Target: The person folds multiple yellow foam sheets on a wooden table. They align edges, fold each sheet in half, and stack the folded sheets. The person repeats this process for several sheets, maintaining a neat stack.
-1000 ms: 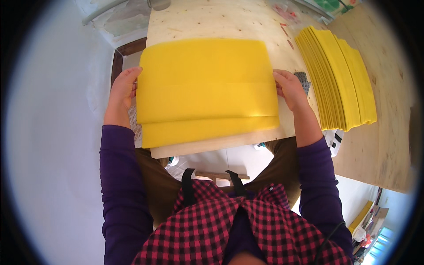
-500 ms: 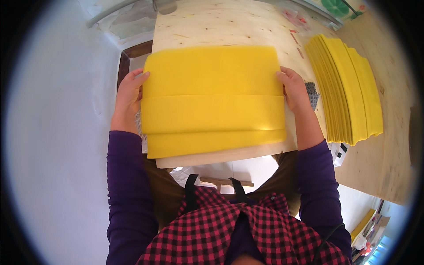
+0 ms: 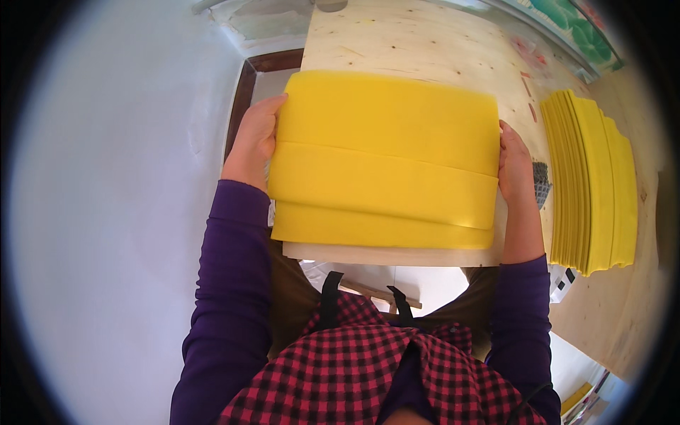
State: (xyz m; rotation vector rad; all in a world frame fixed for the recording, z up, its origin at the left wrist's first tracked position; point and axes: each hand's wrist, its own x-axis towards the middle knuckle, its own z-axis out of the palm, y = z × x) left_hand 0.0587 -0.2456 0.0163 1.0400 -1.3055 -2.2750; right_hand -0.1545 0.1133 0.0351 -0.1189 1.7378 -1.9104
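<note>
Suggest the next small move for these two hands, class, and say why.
Perhaps the left hand and right hand should gently square the yellow layers: both hands are at the side edges, and the two nearest edges are not parallel, the strip between them being wider at the left.

Table [image 3: 418, 39]: pale, knotty wood. Right side bears one stack of folded yellow cloth [image 3: 591, 188]; grey gridded piece [image 3: 541, 185] lies just beside it. Folded yellow sheet [image 3: 389, 152] covers front; contact unclear.
</note>
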